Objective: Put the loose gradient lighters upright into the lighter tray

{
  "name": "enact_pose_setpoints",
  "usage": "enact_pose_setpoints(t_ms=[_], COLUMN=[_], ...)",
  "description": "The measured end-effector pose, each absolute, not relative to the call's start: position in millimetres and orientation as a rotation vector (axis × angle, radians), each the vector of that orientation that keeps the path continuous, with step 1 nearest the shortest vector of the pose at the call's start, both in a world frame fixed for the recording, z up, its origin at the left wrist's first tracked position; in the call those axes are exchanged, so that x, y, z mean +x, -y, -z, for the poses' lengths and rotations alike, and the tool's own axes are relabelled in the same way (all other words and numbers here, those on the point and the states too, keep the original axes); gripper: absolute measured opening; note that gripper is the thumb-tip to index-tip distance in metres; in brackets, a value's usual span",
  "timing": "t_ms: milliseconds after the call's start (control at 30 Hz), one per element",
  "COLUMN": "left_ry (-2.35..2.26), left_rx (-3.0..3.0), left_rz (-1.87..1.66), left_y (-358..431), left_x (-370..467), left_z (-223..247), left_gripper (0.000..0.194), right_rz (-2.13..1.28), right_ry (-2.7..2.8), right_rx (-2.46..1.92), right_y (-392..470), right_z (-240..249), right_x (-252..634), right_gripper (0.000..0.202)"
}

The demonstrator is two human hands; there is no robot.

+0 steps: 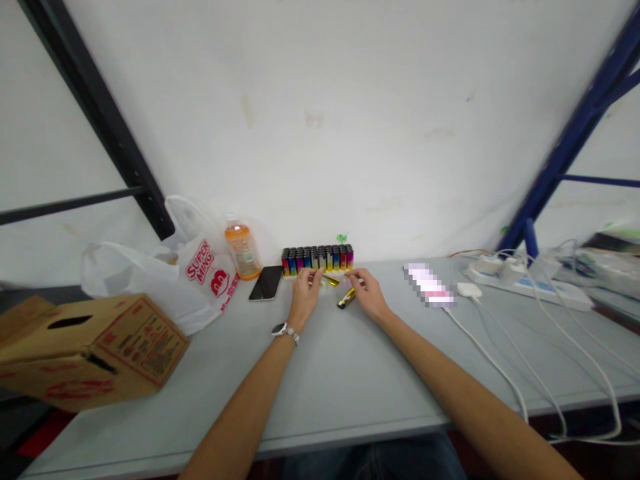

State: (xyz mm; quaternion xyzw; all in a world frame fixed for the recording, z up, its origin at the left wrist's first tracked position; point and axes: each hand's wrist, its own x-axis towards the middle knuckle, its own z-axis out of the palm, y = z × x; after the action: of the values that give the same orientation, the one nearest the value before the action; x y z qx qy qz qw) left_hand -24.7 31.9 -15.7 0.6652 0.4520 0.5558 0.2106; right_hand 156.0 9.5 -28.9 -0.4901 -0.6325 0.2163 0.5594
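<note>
Two bare hands reach forward over a grey table (pixel 320 373), close together just in front of a tray of lighters (pixel 318 258) standing against the white wall. Left hand (pixel 306 293), wristwatch (pixel 285 330) on its wrist: fingers curled down, tips pinched at a small yellow lighter (pixel 331 281) lying near the tray. Whether it is gripped or only touched cannot be told at this size. Right hand (pixel 367 291): fingers bent, loosely closed, tips meeting a second yellow-and-black lighter (pixel 346 298) that lies flat and slantwise on the table between the two hands; firm hold not clear. Black phone (pixel 267 283) flat, just left of the tray. Orange drink bottle (pixel 242 250) upright beside it, against a white plastic bag (pixel 170 280) with red print. Cardboard box (pixel 90 347) at the table's left edge. Right side: white power strip (pixel 530 283) with plugs, white cables (pixel 505 380) trailing off the front edge.
</note>
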Motion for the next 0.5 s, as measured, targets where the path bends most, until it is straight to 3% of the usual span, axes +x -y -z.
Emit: enact_pose_setpoints(t_ms=[267, 500], left_ry=[-0.815, -0.706], left_rx=[0.925, 0.822], left_rz=[-1.631, -1.392], left_y=[-12, 2], left_x=[5, 8], left_z=[-2, -10], left_gripper=[0.054, 0.058], right_rz=[-0.515, -0.579], right_ry=[1.533, 1.548], right_rx=[-1.104, -1.091], right_y=[-4, -3], right_z=[22, 22], right_x=[149, 149], right_gripper=[0.029, 0.032])
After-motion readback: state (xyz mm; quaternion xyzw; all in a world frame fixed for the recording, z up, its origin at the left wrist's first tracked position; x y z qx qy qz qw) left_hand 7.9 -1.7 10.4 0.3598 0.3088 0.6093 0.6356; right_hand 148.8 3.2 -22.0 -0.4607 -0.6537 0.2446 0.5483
